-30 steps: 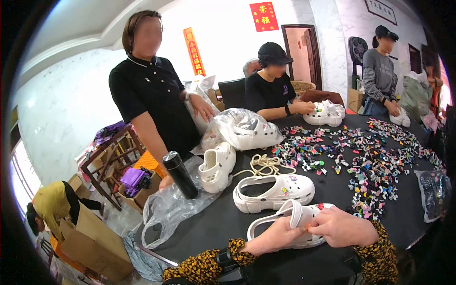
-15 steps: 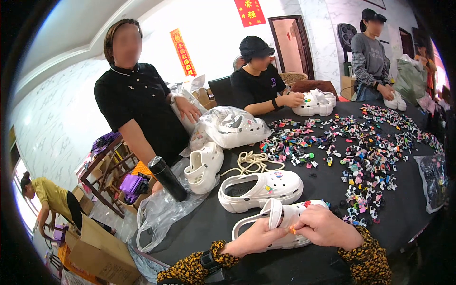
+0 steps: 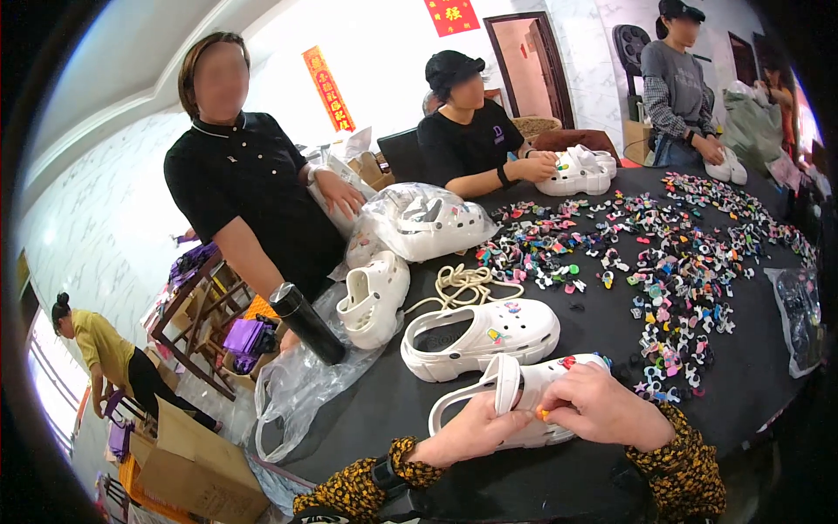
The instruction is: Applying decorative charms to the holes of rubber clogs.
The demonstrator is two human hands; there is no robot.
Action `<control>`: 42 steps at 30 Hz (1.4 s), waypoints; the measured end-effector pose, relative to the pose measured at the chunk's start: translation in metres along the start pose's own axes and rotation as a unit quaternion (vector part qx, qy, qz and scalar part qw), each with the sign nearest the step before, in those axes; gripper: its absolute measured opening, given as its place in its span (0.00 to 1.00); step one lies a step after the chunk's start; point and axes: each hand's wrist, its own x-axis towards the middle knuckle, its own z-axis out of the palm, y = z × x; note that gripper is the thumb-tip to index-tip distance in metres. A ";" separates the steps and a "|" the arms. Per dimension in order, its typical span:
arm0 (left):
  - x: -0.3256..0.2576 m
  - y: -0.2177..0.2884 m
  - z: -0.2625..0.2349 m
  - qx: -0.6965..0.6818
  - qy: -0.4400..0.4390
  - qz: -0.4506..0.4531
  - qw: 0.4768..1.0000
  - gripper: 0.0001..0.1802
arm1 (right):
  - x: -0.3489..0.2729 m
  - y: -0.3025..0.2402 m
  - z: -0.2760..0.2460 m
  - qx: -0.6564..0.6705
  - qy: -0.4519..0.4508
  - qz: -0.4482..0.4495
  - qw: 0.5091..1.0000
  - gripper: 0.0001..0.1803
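Observation:
A white foam clog (image 3: 443, 413) lies on the black table close to me, its back strap raised. My left hand (image 3: 479, 430) grips the clog's near side. In my right hand (image 3: 604, 405) the fingertips pinch a small orange shoe charm (image 3: 543, 414) against the clog's upper. A red charm (image 3: 569, 361) and a blue one sit toward the clog's toe, partly behind my right hand. Just beyond lies a second white clog (image 3: 489, 342) with a few coloured charms on it.
Many loose charms (image 3: 663, 288) spread over the table's right half. Farther left are a cream cord (image 3: 467, 288), another clog (image 3: 374, 301), bagged clogs (image 3: 428, 223), a black bottle (image 3: 305, 323) and a plastic bag (image 3: 301, 402). Co-workers stand or sit around; one handles a clog (image 3: 572, 175).
The view has shifted slightly. My hands stay on the clog, with the orange charm still pinched at its upper. A person at the far left has straightened a little.

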 end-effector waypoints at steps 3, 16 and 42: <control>0.003 0.003 -0.002 0.040 -0.009 0.003 0.999 0.12 | -0.001 0.002 0.000 -0.008 0.002 0.003 1.000 0.05; 0.010 0.000 0.001 0.026 -0.021 -0.012 0.999 0.14 | -0.003 0.017 -0.001 -0.004 0.017 0.044 0.999 0.09; 0.010 -0.015 0.002 0.123 -0.022 0.072 0.990 0.11 | 0.010 0.019 0.011 -0.003 0.058 0.043 0.997 0.14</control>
